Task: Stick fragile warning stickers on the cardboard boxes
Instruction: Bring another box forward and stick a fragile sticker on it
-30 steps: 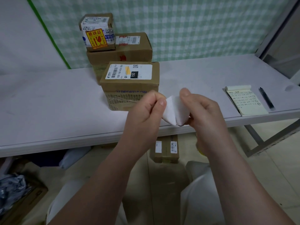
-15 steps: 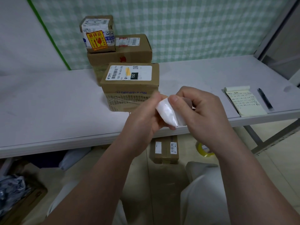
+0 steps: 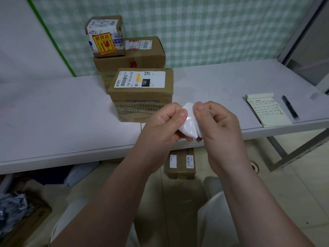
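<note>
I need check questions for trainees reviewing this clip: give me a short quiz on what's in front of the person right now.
1. True or false: the small top box already carries a fragile sticker.
2. What do the left hand and right hand pinch between them? A tape roll; B white sheet; C scissors.
3. Fill in: the black pen lies on the table beside the ____.
Key: 1 true; 2 B; 3 notepad.
</note>
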Available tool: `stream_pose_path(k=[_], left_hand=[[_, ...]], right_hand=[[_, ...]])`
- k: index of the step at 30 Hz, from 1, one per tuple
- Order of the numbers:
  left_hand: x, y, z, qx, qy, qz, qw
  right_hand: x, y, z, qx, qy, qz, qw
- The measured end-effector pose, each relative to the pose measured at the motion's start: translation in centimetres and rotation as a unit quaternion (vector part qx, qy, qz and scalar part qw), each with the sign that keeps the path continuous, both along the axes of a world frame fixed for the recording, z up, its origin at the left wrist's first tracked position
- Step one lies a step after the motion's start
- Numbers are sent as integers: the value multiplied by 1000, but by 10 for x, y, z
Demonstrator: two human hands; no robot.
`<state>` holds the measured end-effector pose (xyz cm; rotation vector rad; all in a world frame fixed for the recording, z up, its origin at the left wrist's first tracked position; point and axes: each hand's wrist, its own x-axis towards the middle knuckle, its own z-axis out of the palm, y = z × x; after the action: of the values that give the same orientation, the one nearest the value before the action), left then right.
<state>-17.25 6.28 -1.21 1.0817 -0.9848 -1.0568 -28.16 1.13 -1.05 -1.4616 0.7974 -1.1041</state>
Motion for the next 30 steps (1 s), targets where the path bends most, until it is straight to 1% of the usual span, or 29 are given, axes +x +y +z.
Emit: stream_pose_path(k=[7,12,14,15,17,19,21,22,25,30], left_hand=[[-11,0,-4,-16,55,51,997],[-19,1,-6,-30,97,74,992],[-19,1,-5,-29,106,80,991],[-18,2,-5,-25,101,85,991],[-15,4,-4,-15,71,94,993],[-10,5,0,-4,28,101,995],[-7,6,4,10,9,101,995],[-7,6,6,17,16,97,995],[-8,6,7,22,49,76,996],[-10,11,7,-28,13,44,999]], right_hand=[[7,10,0,108,-101,-45,988],[12,13,1,199,-183,-60,961],[10,13,1,223,-193,-47,954],[9,13,0,220,-181,-41,958],[3,12,2,181,-135,-20,974],[-2,12,4,122,-75,5,990],[-6,11,5,61,-18,-6,998],[-7,10,5,30,7,-22,999],[-8,8,4,-58,67,-64,994],[-10,8,10,-170,130,-80,974]])
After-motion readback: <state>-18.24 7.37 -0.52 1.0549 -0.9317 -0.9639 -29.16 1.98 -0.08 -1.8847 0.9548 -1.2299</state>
